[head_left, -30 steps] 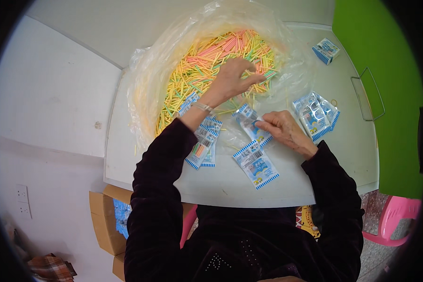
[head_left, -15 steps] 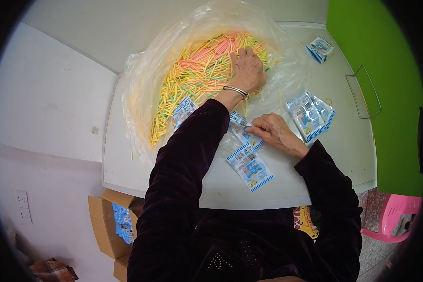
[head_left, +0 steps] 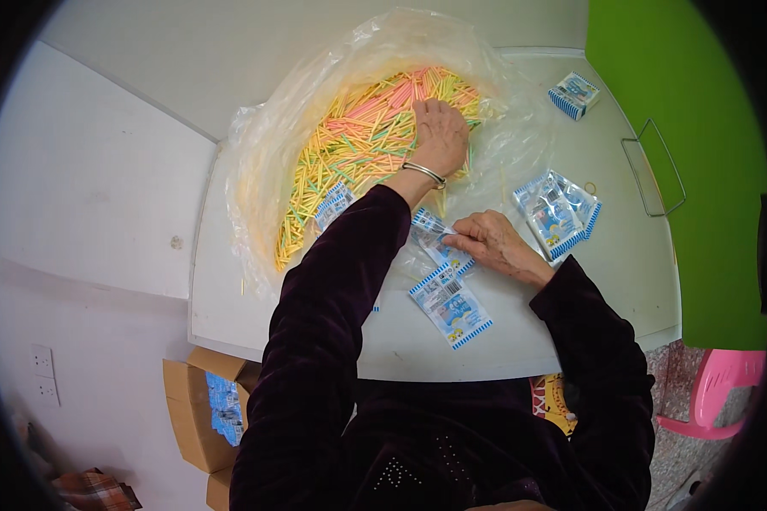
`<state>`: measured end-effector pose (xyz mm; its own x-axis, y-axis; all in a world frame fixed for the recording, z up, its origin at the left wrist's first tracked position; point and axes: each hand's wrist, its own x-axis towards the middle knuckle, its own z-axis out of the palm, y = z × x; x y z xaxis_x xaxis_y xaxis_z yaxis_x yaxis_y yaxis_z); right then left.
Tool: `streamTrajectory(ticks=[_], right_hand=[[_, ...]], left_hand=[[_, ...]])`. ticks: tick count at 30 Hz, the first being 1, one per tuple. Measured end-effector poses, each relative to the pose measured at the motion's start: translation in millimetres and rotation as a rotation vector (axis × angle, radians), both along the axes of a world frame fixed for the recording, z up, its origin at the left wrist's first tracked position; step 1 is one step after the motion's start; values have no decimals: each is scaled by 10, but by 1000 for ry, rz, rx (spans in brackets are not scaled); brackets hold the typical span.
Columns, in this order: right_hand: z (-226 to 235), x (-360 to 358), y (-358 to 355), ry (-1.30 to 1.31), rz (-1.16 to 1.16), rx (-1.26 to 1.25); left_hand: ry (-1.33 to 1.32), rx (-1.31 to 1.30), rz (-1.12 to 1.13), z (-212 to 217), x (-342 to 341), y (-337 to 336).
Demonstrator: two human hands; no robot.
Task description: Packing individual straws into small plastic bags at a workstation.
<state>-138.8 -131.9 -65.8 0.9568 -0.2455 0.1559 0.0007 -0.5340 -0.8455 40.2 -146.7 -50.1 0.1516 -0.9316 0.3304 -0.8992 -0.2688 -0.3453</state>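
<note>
Packet (head_left: 437, 243) in blue and clear film lies aslant near the middle of a pale table (head_left: 520, 345), one side pinched between thumb and fingers of the person's right hand (head_left: 496, 245). A loose packet (head_left: 452, 307) lies just beside its lower end, toward the near edge, with bare tabletop stretching from there to the right edge.

Beyond, an open clear plastic bag (head_left: 256, 175) spreads over the table's far left part, heaped with thin yellow, pink and green sticks (head_left: 349, 153). The left hand (head_left: 443, 136) reaches palm-down onto the heap; whether its fingers hold any sticks cannot be told. More packets (head_left: 334, 204) show behind the left forearm, at the bag's near side.

Toward the right edge sits an overlapping pile (head_left: 558, 213) of packets; a bundle (head_left: 574, 95) rests near the far right corner. Below the near left edge, an open carton (head_left: 187, 417) holds blue packaging (head_left: 223, 407).
</note>
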Motion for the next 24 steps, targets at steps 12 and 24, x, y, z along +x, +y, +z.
streamTrajectory(ticks=[12, 24], right_hand=[[-25, 8, -125, 109, 34, 285], [389, 599, -525, -427, -227, 1030]], left_hand=[[325, 75, 88, 353, 498, 395], [2246, 269, 17, 445, 421, 878]])
